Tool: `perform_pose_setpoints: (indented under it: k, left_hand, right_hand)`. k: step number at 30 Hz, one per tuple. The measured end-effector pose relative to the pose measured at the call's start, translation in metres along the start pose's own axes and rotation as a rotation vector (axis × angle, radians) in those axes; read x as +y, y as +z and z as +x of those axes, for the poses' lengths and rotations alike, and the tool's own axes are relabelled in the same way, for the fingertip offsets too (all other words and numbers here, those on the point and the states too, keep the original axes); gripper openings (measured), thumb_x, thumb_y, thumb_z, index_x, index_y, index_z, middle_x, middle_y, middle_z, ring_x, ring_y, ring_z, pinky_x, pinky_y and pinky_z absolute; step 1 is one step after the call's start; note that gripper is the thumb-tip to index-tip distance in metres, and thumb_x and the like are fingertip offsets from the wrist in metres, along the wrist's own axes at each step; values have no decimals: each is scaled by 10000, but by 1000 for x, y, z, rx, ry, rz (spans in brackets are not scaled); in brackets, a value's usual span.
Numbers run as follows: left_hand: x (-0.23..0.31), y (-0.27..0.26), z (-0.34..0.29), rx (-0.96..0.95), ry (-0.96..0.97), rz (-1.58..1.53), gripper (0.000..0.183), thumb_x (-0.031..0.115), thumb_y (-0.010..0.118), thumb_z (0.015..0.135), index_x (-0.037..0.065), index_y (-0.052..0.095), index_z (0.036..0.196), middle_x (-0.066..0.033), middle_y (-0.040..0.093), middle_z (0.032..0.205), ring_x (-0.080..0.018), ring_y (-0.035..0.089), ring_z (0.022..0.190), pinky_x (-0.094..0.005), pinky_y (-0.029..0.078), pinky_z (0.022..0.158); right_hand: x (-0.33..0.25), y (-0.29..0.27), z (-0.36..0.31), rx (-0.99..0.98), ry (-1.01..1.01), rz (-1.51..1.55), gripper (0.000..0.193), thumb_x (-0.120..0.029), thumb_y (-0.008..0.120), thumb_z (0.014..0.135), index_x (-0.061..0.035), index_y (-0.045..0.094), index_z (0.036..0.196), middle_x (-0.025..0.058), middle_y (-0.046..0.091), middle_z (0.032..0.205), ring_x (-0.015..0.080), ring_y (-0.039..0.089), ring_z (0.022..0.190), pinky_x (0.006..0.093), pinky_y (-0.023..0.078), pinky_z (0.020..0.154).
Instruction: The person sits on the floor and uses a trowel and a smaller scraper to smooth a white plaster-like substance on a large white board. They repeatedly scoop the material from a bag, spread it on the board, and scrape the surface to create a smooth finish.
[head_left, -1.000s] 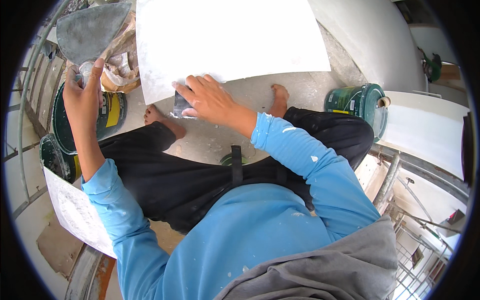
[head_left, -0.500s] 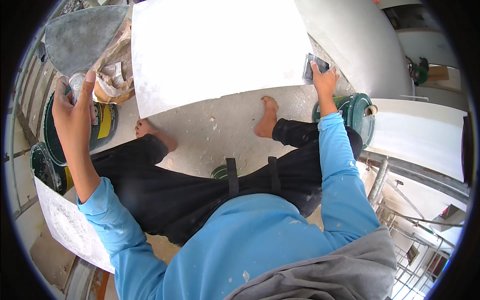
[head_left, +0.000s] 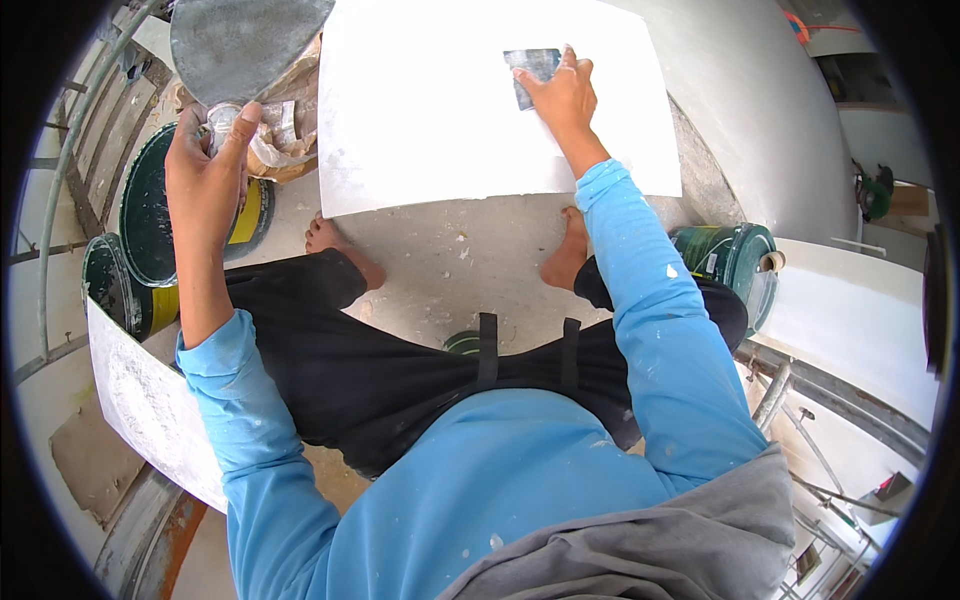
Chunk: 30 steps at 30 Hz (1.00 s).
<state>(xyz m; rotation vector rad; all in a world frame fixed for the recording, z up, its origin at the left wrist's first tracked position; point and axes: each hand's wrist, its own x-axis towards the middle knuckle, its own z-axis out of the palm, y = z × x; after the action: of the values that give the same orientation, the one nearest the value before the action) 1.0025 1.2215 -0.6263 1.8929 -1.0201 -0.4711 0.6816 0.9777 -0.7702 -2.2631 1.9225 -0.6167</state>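
My right hand (head_left: 570,95) is closed on a dark, square flat piece (head_left: 530,65) with whitish smears. It presses this piece against the large white panel (head_left: 410,130) in front of me. My left hand (head_left: 210,165) is raised at the left, its fingers wrapped round the pale, plaster-coated handle of a large grey trowel (head_left: 245,45). The trowel's broad, rounded triangular blade points away from me, above an open brown paper bag (head_left: 285,150).
Green buckets (head_left: 150,215) stand at the left, and another lidded green bucket (head_left: 735,260) is beside my right knee. A white-smeared board (head_left: 150,410) lies at lower left. Metal scaffold tubes (head_left: 830,400) run along the right. A person (head_left: 877,192) is far off at right.
My right hand has moved left and farther away across the white panel with the dark flat piece. The whole view has shifted; my left hand still holds the trowel.
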Motion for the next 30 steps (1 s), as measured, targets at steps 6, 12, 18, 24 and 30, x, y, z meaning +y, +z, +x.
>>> perform_pose_setpoints:
  k: [6, 12, 18, 24, 30]
  left_hand:
    - [-8, 2, 7, 0, 0, 19, 465, 379, 794, 905, -36, 626, 1029, -17, 575, 627, -64, 486, 507, -249, 352, 462]
    - [1, 4, 1, 9, -29, 20, 408, 320, 773, 937, -29, 600, 1060, 11, 533, 602, -33, 433, 469, -221, 290, 421]
    - [5, -4, -7, 21, 7, 38, 377, 324, 739, 969, 1, 579, 1079, 37, 510, 607, -11, 378, 461, -217, 250, 415]
    - [15, 2, -2, -4, -15, -43, 385, 330, 748, 959, 10, 579, 1091, 31, 520, 618, -13, 389, 474, -212, 255, 429]
    - [12, 6, 3, -36, -21, -30, 394, 337, 760, 947, 14, 580, 1081, 18, 540, 637, -21, 388, 479, -222, 258, 436]
  right_hand:
    - [-127, 27, -94, -112, -521, 224, 901, -447, 855, 776, 59, 505, 1433, 176, 549, 1089, 275, 644, 893, 380, 561, 736]
    - [-123, -15, -175, -479, -1006, 340, 863, -397, 869, 743, 27, 520, 1408, 165, 533, 1121, 313, 603, 971, 419, 488, 871]
    - [-8, -54, -78, -181, -237, 210, 882, -515, 797, 826, 15, 483, 1458, 164, 536, 1133, 297, 643, 939, 397, 563, 776]
    - [190, -74, 22, 215, 642, -164, 1071, -617, 801, 759, 115, 430, 1448, 345, 508, 1355, 453, 620, 1167, 487, 532, 974]
    - [187, -45, 78, 200, 673, -192, 972, -613, 805, 760, 82, 504, 1369, 316, 522, 1333, 432, 633, 1153, 509, 540, 951]
